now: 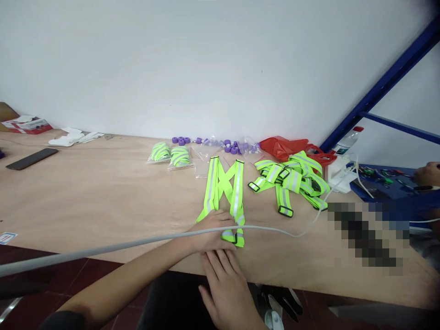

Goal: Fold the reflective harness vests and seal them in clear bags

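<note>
A neon-yellow reflective strap harness (225,183) lies stretched out on the wooden table (103,197), its straps crossed in an X. My left hand (213,229) rests flat on its near end, fingers spread over the folded straps. My right hand (227,286) lies just below it at the table's front edge, fingers stretched out and together, fingertips touching the table edge near the strap end. Neither hand grips anything.
A tangled pile of the same yellow straps (292,178) lies to the right. Two bagged straps (172,155), purple rings (206,143), a red bag (288,146), a phone (32,158) and a grey cable (137,240) are on the table. Another person's hand (428,174) is at far right.
</note>
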Demonstrator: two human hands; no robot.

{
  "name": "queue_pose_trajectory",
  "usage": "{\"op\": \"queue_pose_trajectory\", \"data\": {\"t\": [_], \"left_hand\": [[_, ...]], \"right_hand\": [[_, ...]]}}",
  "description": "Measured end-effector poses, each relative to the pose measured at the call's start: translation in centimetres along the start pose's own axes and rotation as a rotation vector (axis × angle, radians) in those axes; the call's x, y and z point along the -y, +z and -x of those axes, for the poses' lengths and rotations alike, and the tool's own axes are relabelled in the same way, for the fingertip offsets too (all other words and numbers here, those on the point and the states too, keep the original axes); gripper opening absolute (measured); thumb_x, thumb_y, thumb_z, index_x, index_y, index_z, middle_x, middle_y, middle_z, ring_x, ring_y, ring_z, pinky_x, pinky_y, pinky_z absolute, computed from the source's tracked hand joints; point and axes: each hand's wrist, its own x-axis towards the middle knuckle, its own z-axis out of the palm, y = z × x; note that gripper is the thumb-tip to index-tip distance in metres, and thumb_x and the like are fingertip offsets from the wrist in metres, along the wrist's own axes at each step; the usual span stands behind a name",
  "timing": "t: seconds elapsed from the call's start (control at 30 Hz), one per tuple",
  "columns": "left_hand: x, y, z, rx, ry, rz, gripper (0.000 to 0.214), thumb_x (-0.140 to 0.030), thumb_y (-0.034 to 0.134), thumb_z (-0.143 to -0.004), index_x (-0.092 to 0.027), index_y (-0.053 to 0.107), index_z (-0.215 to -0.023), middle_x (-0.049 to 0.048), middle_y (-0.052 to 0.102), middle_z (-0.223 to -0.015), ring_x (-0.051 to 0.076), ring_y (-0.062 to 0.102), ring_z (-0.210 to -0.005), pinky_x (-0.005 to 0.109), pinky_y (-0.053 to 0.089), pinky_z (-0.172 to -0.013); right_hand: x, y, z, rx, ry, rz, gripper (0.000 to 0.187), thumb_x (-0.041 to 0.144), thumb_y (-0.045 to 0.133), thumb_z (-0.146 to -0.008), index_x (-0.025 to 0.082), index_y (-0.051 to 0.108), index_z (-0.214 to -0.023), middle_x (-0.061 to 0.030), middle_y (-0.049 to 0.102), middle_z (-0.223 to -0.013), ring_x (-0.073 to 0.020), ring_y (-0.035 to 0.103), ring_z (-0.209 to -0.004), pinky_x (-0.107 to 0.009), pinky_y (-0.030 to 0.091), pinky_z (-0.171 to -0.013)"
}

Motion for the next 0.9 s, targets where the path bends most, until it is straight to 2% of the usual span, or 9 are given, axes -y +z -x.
{"op": "queue_pose_trajectory", "data": {"t": [0.13,0.27,0.37,0.47,0.6,0.7,0.77,0.83,0.9], "left_hand": [[0.0,0.3,0.2,-0.031,0.003,-0.006,0.038,-0.051,0.083,-0.081,-0.02,0.067,-0.098,0.0033,0.071,-0.105,0.022,0.063,-0.1,0.031,0.043,-0.091],[-0.1,0.5,0.4,-0.011,-0.046,-0.073,0.036,-0.045,0.083,-0.081,-0.021,0.069,-0.103,0.0027,0.072,-0.106,0.024,0.062,-0.103,0.034,0.043,-0.093],[-0.4,0.5,0.7,0.034,-0.103,-0.138,0.05,-0.036,0.082,-0.082,-0.022,0.062,-0.125,0.005,0.07,-0.115,0.027,0.061,-0.108,0.035,0.044,-0.093],[-0.7,0.4,0.8,0.034,-0.142,-0.159,0.068,-0.036,0.08,-0.082,-0.022,0.05,-0.142,0.0084,0.067,-0.121,0.029,0.061,-0.11,0.036,0.046,-0.091],[-0.9,0.4,0.8,0.04,-0.156,-0.172,0.075,-0.037,0.08,-0.079,-0.022,0.048,-0.144,0.0099,0.068,-0.118,0.031,0.062,-0.108,0.038,0.049,-0.091],[-1.0,0.4,0.9,0.035,-0.158,-0.164,0.075,-0.039,0.08,-0.08,-0.021,0.047,-0.145,0.0108,0.068,-0.118,0.032,0.063,-0.107,0.041,0.049,-0.092],[-1.2,0.3,1.1,0.017,-0.143,-0.152,0.074,-0.038,0.077,-0.083,-0.021,0.044,-0.147,0.0116,0.068,-0.121,0.032,0.063,-0.108,0.042,0.05,-0.092],[-1.5,0.0,1.8,-0.015,-0.096,-0.148,0.072,-0.036,0.073,-0.088,-0.021,0.039,-0.149,0.0135,0.064,-0.133,0.032,0.06,-0.12,0.044,0.048,-0.099],[-1.9,-0.2,3.0,-0.051,-0.058,-0.176,0.068,-0.035,0.068,-0.093,-0.021,0.036,-0.151,0.015,0.054,-0.148,0.032,0.049,-0.137,0.048,0.04,-0.113]], "right_hand": [[-1.1,-1.8,-0.7,-0.071,-0.095,-0.162,0.029,0.021,0.055,-0.096,0.015,0.068,-0.121,-0.009,0.075,-0.118,-0.0262,0.067,-0.109,-0.043,0.053,-0.1],[-3.0,-3.8,-1.0,-0.224,-0.12,-0.239,0.025,0.006,0.05,-0.093,0.015,0.068,-0.108,-0.0077,0.073,-0.089,-0.0193,0.067,-0.081,-0.032,0.057,-0.077],[-4.6,-4.0,-1.0,-0.295,-0.033,-0.103,0.027,0.008,0.052,-0.094,0.015,0.066,-0.117,-0.011,0.073,-0.098,-0.0222,0.068,-0.087,-0.034,0.057,-0.075],[-5.8,-3.4,-0.9,-0.19,-0.02,-0.013,0.034,0.015,0.052,-0.096,0.013,0.062,-0.129,-0.0151,0.071,-0.123,-0.0268,0.067,-0.111,-0.04,0.058,-0.092],[-6.6,-2.5,-0.7,0.045,-0.034,0.02,0.05,0.022,0.058,-0.095,0.013,0.054,-0.144,-0.0126,0.063,-0.143,-0.0308,0.054,-0.136,-0.047,0.052,-0.107],[-6.9,-2.5,-0.7,0.151,-0.001,0.015,0.058,0.024,0.063,-0.093,0.014,0.051,-0.148,-0.0109,0.057,-0.15,-0.0317,0.047,-0.142,-0.049,0.05,-0.111],[-7.0,-2.7,-0.8,0.173,0.003,0.003,0.059,0.022,0.064,-0.092,0.014,0.051,-0.149,-0.0105,0.056,-0.151,-0.031,0.046,-0.144,-0.048,0.049,-0.112],[-7.1,-3.0,-0.9,0.174,-0.001,-0.007,0.058,0.02,0.062,-0.092,0.016,0.051,-0.149,-0.01,0.057,-0.15,-0.0294,0.047,-0.143,-0.046,0.049,-0.113],[-7.2,-3.1,-0.9,0.178,-0.007,-0.009,0.058,0.019,0.061,-0.093,0.018,0.051,-0.15,-0.0094,0.056,-0.151,-0.0286,0.049,-0.141,-0.045,0.049,-0.112]]}}
